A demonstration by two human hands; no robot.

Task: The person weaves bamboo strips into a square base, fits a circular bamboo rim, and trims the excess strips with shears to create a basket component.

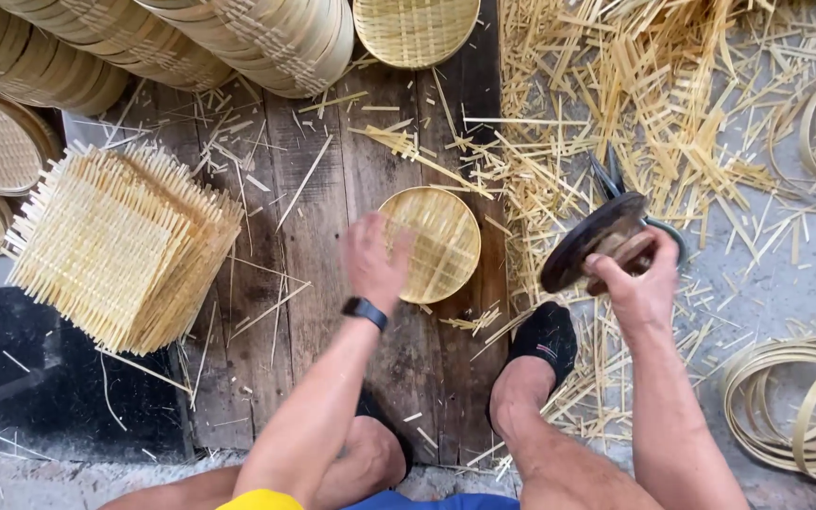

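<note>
A round woven bamboo tray (441,241) lies on the dark wooden board (332,283) in front of me. My left hand (375,260) rests on its left rim, fingers spread over the weave; a black watch sits on that wrist. My right hand (639,283) is raised to the right of the tray and grips a dark round wooden disc (592,241) by its underside. Behind the disc, dark scissors (611,179) lie on the bamboo scraps.
A stack of square woven mats (120,246) stands at the left. Stacked round trays (191,38) line the back, one more tray (416,28) at top centre. Bamboo offcuts (635,104) cover the right; coiled bamboo strips (795,406) lie at far right. My black-socked foot (545,340) rests below the tray.
</note>
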